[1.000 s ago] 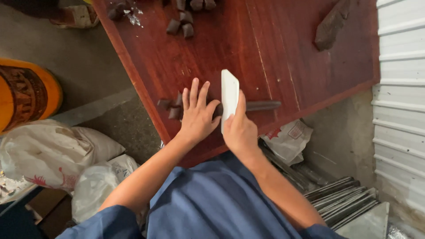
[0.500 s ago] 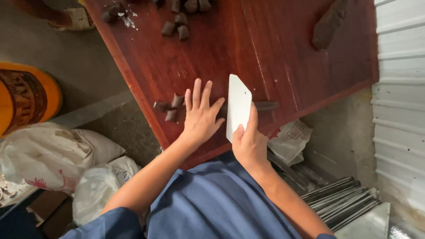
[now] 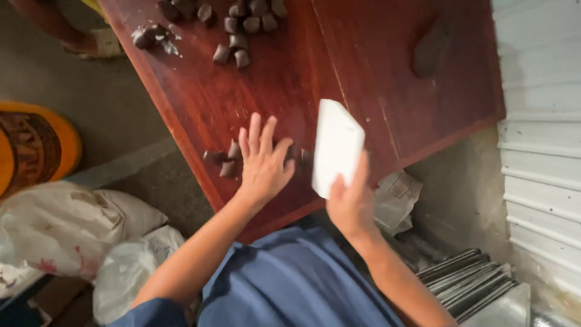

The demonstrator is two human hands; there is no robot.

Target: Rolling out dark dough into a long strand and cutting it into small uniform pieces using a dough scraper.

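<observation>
Since half a second ago my right hand (image 3: 351,206) has drawn the white scraper (image 3: 336,147) back off the dark roll, and the blade now stands tilted above the table (image 3: 284,91), just right of my left hand (image 3: 263,163). The right grip is closed round the scraper's lower edge, thumb on its face. The scraper is a flat, smooth, rounded-corner rectangle, matte white, probably plastic. My left hand lies flat with fingers spread, holding nothing, pressing on a dark brown clay-like roll (image 3: 299,154) of which only short ends show. Three cut brown pieces (image 3: 224,160) sit just left of that hand at the table edge. At the far end I count roughly ten more small brown chunks (image 3: 239,36), some with pale crumbs beside them. The table is glossy reddish-brown wood with visible plank seams. Below lie a grey concrete floor (image 3: 103,115), pale sacks (image 3: 66,224), an orange drum (image 3: 36,145), metal bars (image 3: 466,278) and a white corrugated wall (image 3: 538,121).
</observation>
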